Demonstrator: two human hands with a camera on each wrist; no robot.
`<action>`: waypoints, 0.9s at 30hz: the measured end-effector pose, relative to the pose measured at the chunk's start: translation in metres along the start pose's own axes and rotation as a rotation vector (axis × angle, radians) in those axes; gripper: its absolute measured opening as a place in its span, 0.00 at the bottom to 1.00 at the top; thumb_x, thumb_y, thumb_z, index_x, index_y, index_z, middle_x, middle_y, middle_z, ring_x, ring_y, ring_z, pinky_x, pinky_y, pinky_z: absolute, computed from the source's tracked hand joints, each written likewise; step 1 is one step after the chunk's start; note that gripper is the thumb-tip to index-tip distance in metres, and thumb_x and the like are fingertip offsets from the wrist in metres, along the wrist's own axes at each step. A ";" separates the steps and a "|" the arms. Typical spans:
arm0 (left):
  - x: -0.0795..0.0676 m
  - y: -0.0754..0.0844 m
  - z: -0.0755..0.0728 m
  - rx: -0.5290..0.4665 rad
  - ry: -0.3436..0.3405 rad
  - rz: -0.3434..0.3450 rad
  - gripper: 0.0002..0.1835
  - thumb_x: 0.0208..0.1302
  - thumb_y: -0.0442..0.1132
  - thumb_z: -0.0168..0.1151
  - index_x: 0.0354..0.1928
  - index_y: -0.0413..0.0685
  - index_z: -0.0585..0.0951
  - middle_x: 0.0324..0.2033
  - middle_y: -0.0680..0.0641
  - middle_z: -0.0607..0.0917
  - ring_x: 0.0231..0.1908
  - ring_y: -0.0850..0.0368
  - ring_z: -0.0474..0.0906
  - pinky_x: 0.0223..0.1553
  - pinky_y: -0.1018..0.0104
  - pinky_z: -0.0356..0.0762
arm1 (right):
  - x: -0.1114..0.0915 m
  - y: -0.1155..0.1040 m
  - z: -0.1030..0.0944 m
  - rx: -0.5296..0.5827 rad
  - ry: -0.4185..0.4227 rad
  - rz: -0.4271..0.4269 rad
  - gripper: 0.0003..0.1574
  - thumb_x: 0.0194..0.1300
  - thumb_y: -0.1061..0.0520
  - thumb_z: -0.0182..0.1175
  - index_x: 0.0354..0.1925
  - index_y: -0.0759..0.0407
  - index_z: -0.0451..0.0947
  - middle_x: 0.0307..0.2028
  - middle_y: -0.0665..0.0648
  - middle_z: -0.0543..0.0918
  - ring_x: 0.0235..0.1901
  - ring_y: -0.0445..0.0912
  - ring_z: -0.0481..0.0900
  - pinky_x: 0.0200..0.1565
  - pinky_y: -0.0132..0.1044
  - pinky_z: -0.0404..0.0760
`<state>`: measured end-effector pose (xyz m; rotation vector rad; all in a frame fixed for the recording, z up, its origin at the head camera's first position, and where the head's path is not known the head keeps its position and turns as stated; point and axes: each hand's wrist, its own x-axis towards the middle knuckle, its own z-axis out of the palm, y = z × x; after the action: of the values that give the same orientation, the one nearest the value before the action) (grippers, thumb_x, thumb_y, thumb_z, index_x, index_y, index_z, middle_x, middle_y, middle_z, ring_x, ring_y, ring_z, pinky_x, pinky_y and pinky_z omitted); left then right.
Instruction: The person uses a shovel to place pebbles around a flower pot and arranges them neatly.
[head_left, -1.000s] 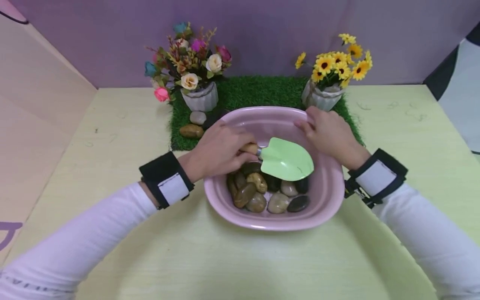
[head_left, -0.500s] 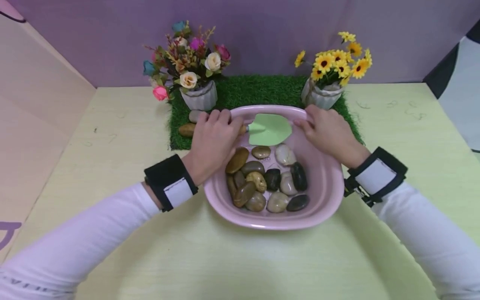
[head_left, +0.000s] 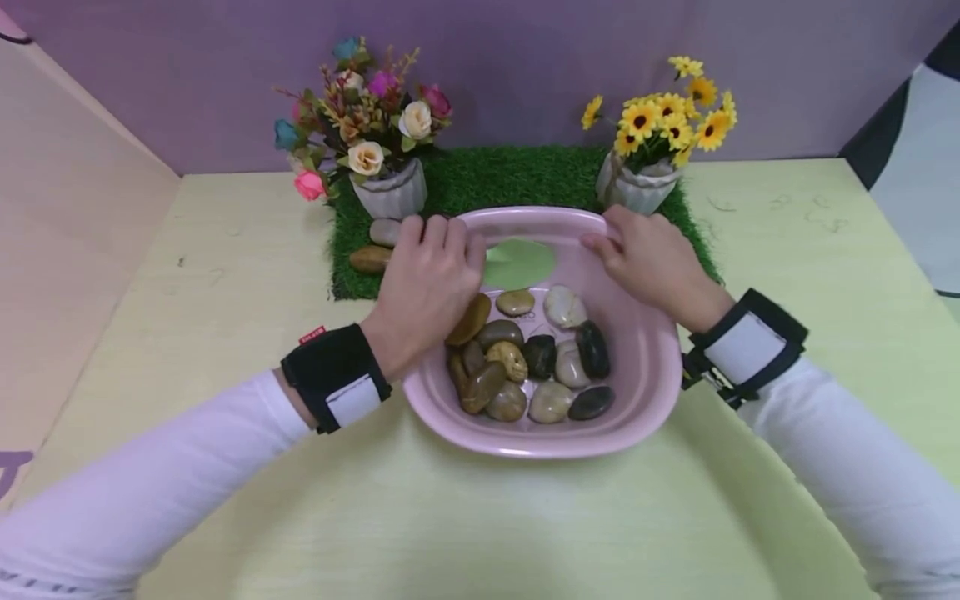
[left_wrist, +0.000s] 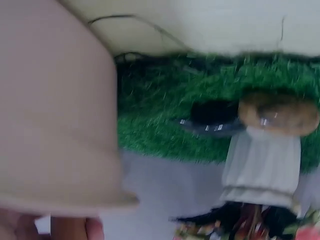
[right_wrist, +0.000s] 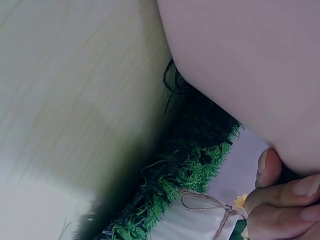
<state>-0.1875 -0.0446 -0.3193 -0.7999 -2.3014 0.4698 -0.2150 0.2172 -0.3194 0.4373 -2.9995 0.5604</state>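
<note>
A pink plastic basin [head_left: 540, 452] holds several polished stones [head_left: 551, 402] in brown, cream and black. My left hand [head_left: 427, 283] is at its far left rim, with fingers curled over there, and holds a small garden trowel. The trowel's light green blade [head_left: 519, 263] points right inside the basin's far side; in the head view the hand hides its handle. At the far right corner my right hand [head_left: 652, 258] grips the rim. In the right wrist view, its fingers [right_wrist: 282, 200] curl under the basin's edge.
Behind the basin lies a green artificial grass mat [head_left: 517, 179]. On it stand a pot of mixed flowers [head_left: 390, 190] and a pot of yellow flowers [head_left: 637, 187]. Loose stones, including a brown stone [head_left: 370, 259], lie left of the basin. A purple wall [head_left: 510, 75] rises behind.
My left hand has moved from above the stones up and left to the rim, taking the trowel along. The blade now shows less. My right hand keeps its grip on the rim.
</note>
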 end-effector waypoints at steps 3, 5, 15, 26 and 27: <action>0.004 -0.009 -0.007 0.032 -0.061 0.046 0.12 0.72 0.38 0.52 0.32 0.41 0.80 0.27 0.44 0.80 0.30 0.50 0.75 0.41 0.59 0.70 | 0.001 -0.001 0.000 -0.005 0.000 -0.002 0.19 0.75 0.48 0.52 0.34 0.63 0.71 0.22 0.59 0.73 0.17 0.50 0.73 0.18 0.39 0.70; 0.008 -0.016 -0.009 0.028 -0.099 0.073 0.13 0.71 0.43 0.57 0.31 0.41 0.80 0.27 0.43 0.80 0.30 0.49 0.74 0.43 0.57 0.69 | 0.001 -0.001 0.000 -0.013 0.000 0.006 0.19 0.75 0.48 0.52 0.33 0.62 0.70 0.22 0.59 0.73 0.17 0.50 0.73 0.18 0.39 0.70; 0.015 -0.041 -0.002 -0.141 -0.134 0.221 0.11 0.71 0.41 0.57 0.36 0.43 0.84 0.33 0.39 0.84 0.36 0.43 0.77 0.52 0.49 0.67 | 0.000 0.000 0.002 -0.014 0.004 0.003 0.18 0.74 0.49 0.53 0.32 0.62 0.70 0.21 0.59 0.73 0.17 0.49 0.72 0.18 0.38 0.70; 0.026 -0.055 0.000 -0.268 -0.240 0.345 0.10 0.71 0.42 0.56 0.39 0.51 0.87 0.38 0.40 0.86 0.39 0.43 0.76 0.50 0.49 0.63 | 0.000 -0.001 0.001 -0.015 0.000 0.007 0.19 0.75 0.48 0.52 0.32 0.62 0.70 0.20 0.58 0.72 0.16 0.49 0.71 0.17 0.39 0.69; 0.026 -0.055 -0.001 -0.274 -0.260 0.347 0.10 0.71 0.42 0.57 0.39 0.51 0.87 0.38 0.40 0.86 0.39 0.42 0.76 0.50 0.49 0.63 | 0.000 -0.001 0.001 -0.019 0.000 0.008 0.19 0.75 0.48 0.52 0.33 0.62 0.70 0.20 0.58 0.72 0.16 0.49 0.71 0.17 0.39 0.69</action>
<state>-0.2258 -0.0685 -0.2782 -1.3557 -2.5075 0.4342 -0.2149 0.2163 -0.3197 0.4245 -3.0047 0.5320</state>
